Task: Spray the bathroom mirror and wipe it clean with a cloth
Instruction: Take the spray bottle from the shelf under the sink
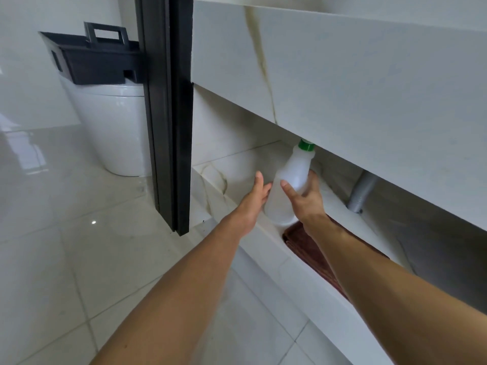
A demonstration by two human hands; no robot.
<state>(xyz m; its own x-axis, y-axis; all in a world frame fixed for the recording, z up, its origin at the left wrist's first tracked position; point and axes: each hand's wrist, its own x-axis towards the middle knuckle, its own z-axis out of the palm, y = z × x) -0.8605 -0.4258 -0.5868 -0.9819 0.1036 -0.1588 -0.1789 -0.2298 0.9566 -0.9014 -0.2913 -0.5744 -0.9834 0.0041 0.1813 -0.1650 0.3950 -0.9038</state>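
A translucent white spray bottle [290,177] with a green collar [305,146] is tilted under the marble vanity front [342,83]; its top is hidden behind that front. My right hand [307,198] is wrapped around the bottle's middle. My left hand [254,198] rests against the bottle's lower left side, fingers stretched out. A dark brown cloth [313,248] lies folded on the lower shelf [237,164], right beneath the bottle and partly covered by my right forearm. The mirror is out of view.
A black door frame [166,114] stands upright left of the vanity. Behind it are a white toilet [110,127] and a black basket [92,59] on top. A grey drain pipe [361,191] drops to the shelf at right. Glossy floor tiles [79,246] spread below.
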